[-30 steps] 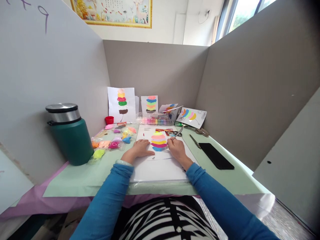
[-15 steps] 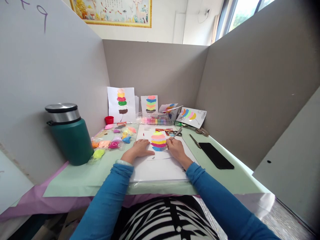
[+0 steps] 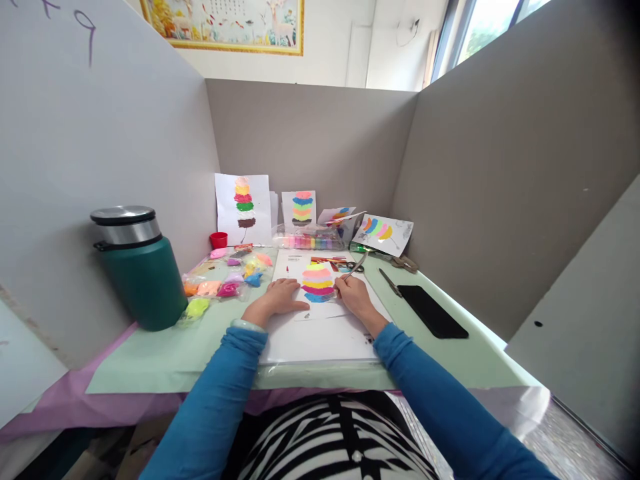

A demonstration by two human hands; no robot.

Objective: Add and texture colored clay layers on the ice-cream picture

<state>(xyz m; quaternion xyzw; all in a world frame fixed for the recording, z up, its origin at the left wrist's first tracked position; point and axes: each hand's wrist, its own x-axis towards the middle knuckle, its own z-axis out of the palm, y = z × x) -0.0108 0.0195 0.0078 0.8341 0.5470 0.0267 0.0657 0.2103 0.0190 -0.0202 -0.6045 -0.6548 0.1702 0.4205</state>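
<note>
My left hand (image 3: 281,297) lies flat on the left edge of a small white paper, thumb apart from the fingers. On that paper is a layered clay picture (image 3: 318,275) with yellow, peach, orange-yellow, magenta and blue bands, the blue one lowest. My right hand (image 3: 355,297) is closed round a metal fork (image 3: 358,262), its handle pointing up and away. The fork's tines are at the right end of the blue band; whether they touch it I cannot tell. The small paper rests on a larger white sheet (image 3: 320,343).
Bagged coloured clay (image 3: 229,289) and a green flask (image 3: 143,280) stand left. A red cup (image 3: 219,240), a clear case (image 3: 307,238) and several clay pictures (image 3: 243,210) are at the back. Scissors (image 3: 356,267) lie beyond my right hand; a pen (image 3: 390,283) and black phone (image 3: 433,311) lie right.
My right hand and the fork have shifted slightly to the right, the tines moving toward the right end of the blue band. My left hand has stayed in place.
</note>
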